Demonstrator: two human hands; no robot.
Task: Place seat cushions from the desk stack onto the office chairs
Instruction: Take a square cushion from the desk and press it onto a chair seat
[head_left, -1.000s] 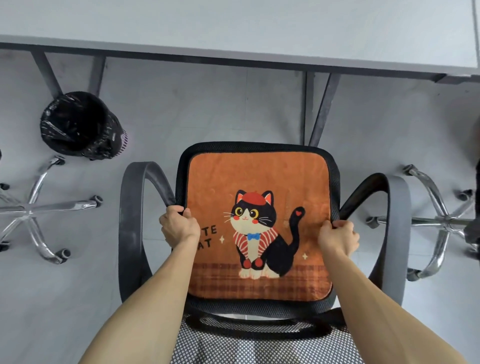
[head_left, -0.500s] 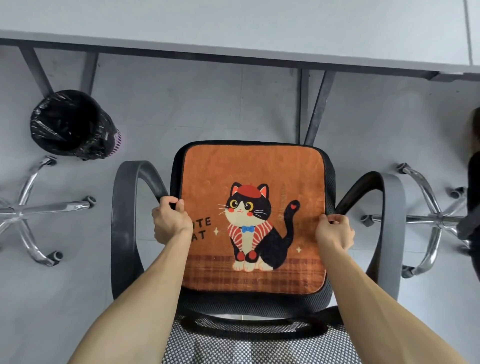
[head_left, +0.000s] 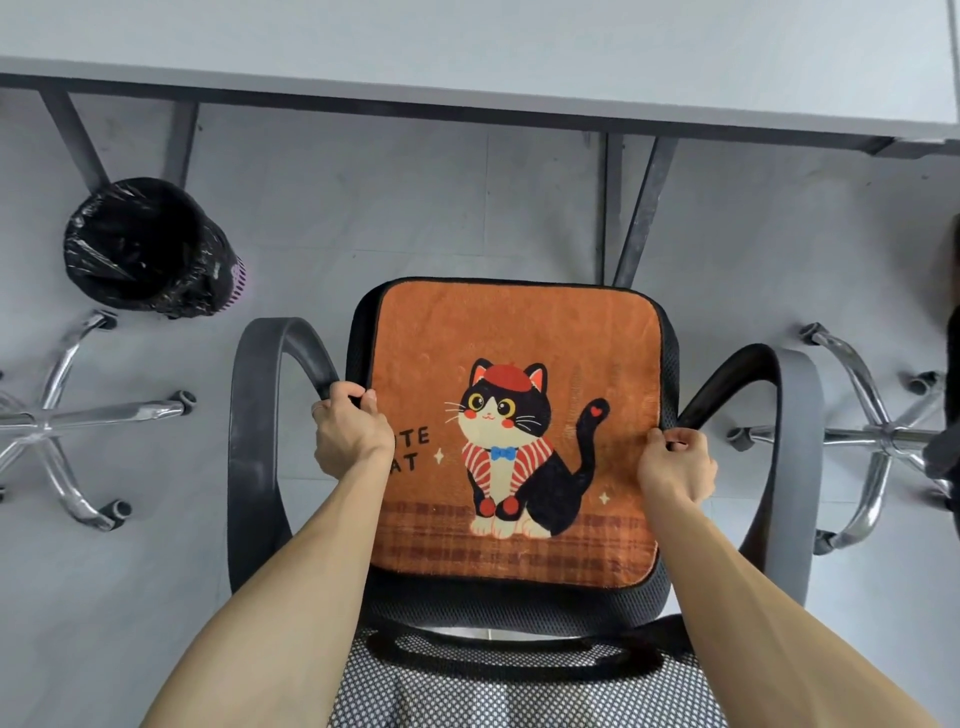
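Note:
An orange seat cushion (head_left: 514, 332) with a black-and-white cat printed on it lies flat on the black mesh seat of an office chair (head_left: 660, 587) right below me. My left hand (head_left: 350, 434) pinches the cushion's left edge, covering part of the printed words. At the cushion's right edge my right hand (head_left: 678, 467) grips it the same way. The chair's grey armrests curve out on both sides of my hands. Its mesh backrest is at the bottom of the view. The desk stack of cushions is out of view.
A grey desk (head_left: 467, 57) spans the top, its legs (head_left: 641, 208) standing just beyond the chair. A bin lined with a black bag (head_left: 145, 249) sits on the floor at left. Chrome chair bases stand at the far left (head_left: 57, 415) and far right (head_left: 878, 436).
The chair and cushion sit slightly farther forward under me; both hands have kept their grip on the cushion's side edges and slid it a little on the seat.

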